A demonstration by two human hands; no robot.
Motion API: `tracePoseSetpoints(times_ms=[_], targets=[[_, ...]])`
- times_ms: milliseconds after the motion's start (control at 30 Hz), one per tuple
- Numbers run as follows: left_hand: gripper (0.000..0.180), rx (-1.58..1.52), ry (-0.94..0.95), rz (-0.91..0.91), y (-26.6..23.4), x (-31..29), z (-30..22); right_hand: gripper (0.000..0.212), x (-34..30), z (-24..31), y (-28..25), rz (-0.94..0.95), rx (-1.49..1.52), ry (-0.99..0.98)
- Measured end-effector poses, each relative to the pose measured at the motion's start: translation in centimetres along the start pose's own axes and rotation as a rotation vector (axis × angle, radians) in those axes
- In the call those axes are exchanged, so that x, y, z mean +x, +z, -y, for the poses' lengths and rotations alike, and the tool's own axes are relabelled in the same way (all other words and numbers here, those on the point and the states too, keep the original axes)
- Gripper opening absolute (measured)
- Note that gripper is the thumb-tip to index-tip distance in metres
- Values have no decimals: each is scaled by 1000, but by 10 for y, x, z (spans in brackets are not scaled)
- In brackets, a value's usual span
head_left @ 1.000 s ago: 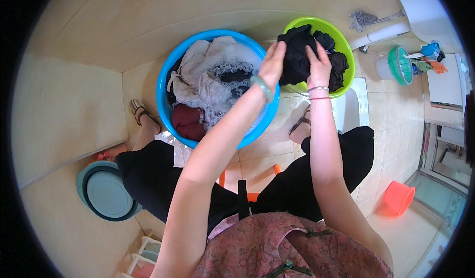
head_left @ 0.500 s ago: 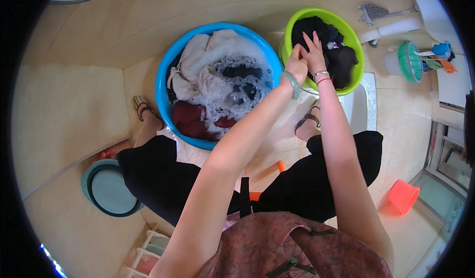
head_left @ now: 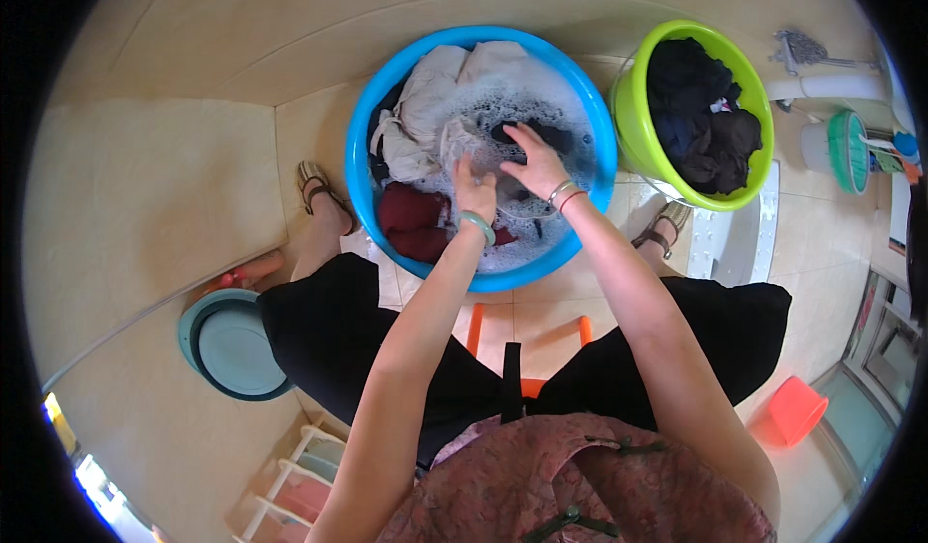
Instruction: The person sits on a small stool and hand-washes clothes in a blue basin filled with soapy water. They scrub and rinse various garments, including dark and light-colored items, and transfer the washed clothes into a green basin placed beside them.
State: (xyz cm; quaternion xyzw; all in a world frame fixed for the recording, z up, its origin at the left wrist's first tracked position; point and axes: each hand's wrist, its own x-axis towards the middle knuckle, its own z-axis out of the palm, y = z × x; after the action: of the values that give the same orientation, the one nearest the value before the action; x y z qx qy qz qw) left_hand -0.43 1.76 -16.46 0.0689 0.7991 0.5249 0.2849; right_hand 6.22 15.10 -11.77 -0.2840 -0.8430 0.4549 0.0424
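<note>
A large blue basin (head_left: 358, 156) holds foamy water with clothes soaking in it. My left hand (head_left: 474, 190) is over the suds near its middle, fingers apart, with nothing visible in it. Just right of it, my right hand (head_left: 537, 168) is spread open above the water, also without a hold on anything. Around them lie a pale garment (head_left: 425, 103) at the upper left, a dark red garment (head_left: 411, 216) at the lower left and a dark cloth (head_left: 551, 137) partly under foam. To the right, a lime green bucket (head_left: 633, 122) contains dark clothes (head_left: 691, 88).
A grey-green basin (head_left: 232, 350) leans by the wall at left, near a white rack (head_left: 290, 480). An orange stool (head_left: 585, 330) is between my legs. A coral bucket (head_left: 795, 410) stands at lower right, and a small bin with a green liner (head_left: 849, 153) at upper right.
Both hands have left the green bucket and moved left over the blue basin, parting from each other. The dark clothes remain in the bucket. The view has shifted left.
</note>
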Motion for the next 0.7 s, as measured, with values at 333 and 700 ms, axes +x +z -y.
tracePoseSetpoints(times_ms=[333, 700], targets=[[50, 262, -37, 146, -43, -10, 19, 63, -33, -43, 53, 234, -287, 255], [38, 1284, 180, 679, -49, -53, -7, 23, -34, -57, 15, 213, -400, 386]])
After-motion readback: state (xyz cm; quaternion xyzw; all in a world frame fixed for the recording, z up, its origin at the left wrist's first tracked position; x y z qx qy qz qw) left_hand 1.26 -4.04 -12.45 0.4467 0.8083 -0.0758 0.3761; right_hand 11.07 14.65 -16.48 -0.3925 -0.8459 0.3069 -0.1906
